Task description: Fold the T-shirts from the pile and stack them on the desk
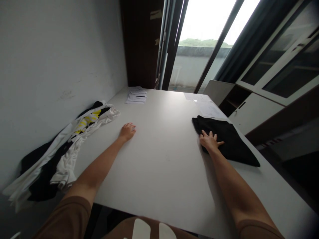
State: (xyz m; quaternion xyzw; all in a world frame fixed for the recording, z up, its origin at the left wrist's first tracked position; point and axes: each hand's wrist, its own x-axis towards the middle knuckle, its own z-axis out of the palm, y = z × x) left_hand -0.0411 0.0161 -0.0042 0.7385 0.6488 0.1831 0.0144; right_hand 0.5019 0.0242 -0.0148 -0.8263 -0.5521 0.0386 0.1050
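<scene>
A folded black cloth garment point(231, 141) lies flat near the right edge of the white table point(164, 159). On its left side rests my right hand point(210, 139), fingers spread and palm down. My left hand point(127, 131) lies on the bare tabletop left of the middle, palm down, its fingers loosely extended and holding nothing. Left of that hand, a loose pile of black and white clothes point(74, 142) runs along the wall, with a yellow print showing on one piece.
A stack of papers point(136, 95) sits at the far left corner. More loose sheets point(208, 109) lie at the far right, behind the black garment. The wall point(59, 59) borders the table's left side. White cabinets point(259, 103) stand to the right, and a glass sliding door point(196, 63) is beyond.
</scene>
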